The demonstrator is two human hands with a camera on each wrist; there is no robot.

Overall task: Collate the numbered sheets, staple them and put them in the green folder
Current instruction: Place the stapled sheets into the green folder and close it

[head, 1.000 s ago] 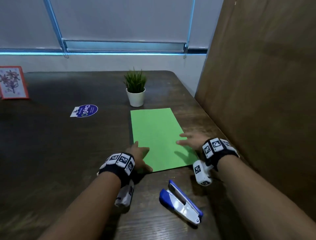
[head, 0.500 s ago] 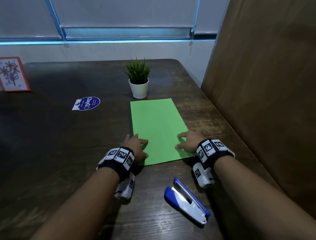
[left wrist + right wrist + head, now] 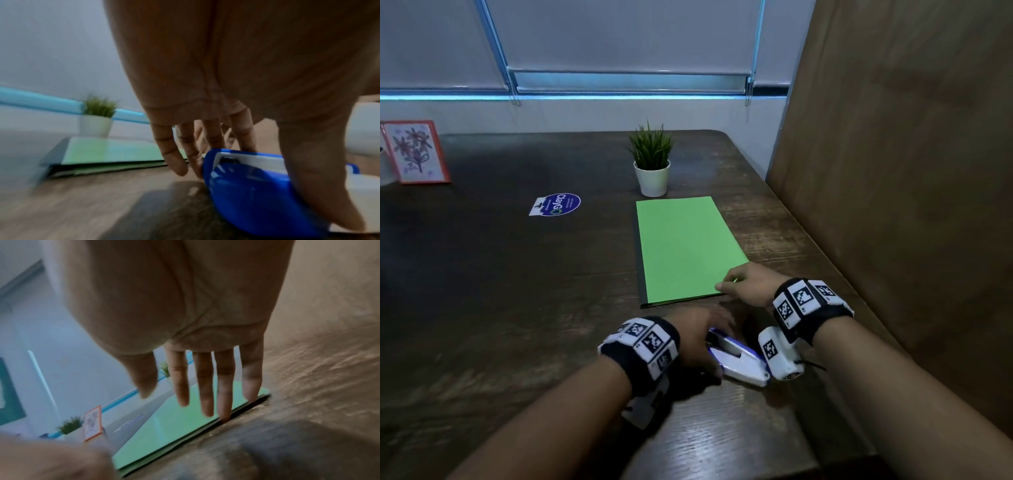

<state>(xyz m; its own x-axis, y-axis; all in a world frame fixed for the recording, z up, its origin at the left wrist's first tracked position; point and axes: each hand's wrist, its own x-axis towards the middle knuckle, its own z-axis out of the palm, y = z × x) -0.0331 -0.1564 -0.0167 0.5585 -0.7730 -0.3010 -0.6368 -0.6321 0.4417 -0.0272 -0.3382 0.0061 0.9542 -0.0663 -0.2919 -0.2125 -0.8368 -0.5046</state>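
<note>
Left hand (image 3: 700, 337): has left the green folder (image 3: 683, 248) and come back onto the stapler (image 3: 739, 358), fingers curled over its blue end, thumb along its side. Right hand (image 3: 748, 282): fingers straight, tips on the folder's near corner, gripping nothing. Folder: closed, flat on the desk (image 3: 517, 308), just ahead of both hands; sheets not visible, presumably filed, so the task looks near done. Clearance: wooden panel (image 3: 911, 171) close right of the right hand; open desk left of the left hand.
</note>
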